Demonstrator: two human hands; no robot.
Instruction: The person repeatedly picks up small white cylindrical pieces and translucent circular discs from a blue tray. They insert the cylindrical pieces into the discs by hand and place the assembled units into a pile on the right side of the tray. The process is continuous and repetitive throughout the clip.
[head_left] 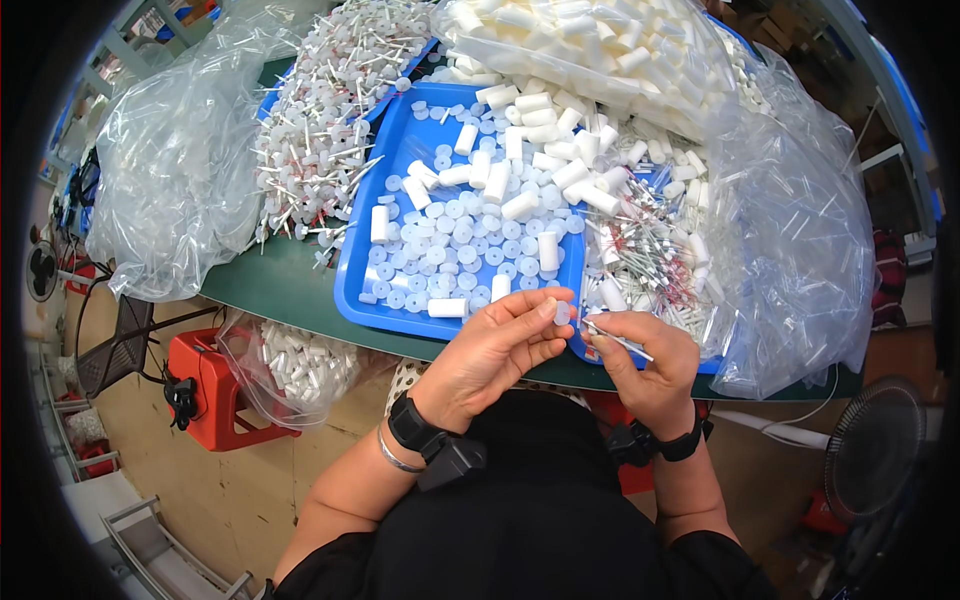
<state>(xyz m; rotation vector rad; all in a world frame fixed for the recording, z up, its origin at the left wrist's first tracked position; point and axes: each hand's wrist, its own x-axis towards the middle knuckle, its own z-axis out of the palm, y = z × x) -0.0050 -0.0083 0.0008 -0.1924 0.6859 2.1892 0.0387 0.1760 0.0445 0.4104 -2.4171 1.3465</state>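
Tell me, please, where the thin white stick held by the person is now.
In the head view, the thin white stick is right of centre, in the right hand, beside the round translucent disc held in the left hand.

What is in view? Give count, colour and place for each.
Table: one, green, centre
Trays: at least two, blue, tabletop
Discs: many, translucent, central tray
Cylinders: many, white, central tray and right
Disc-tipped rods: many, whitish, upper left
Loose rods: many, silvery-red, right heap
Plastic bags: several, clear, around table
Stool: one, red, lower left
Fans: two, dark, far left, lower right
Chair: one, black, left
Wristbands: two, black, wrists
Left fingers: one set, bare, tray front, holding disc
Right fingers: one set, bare, beside left, holding thin rod
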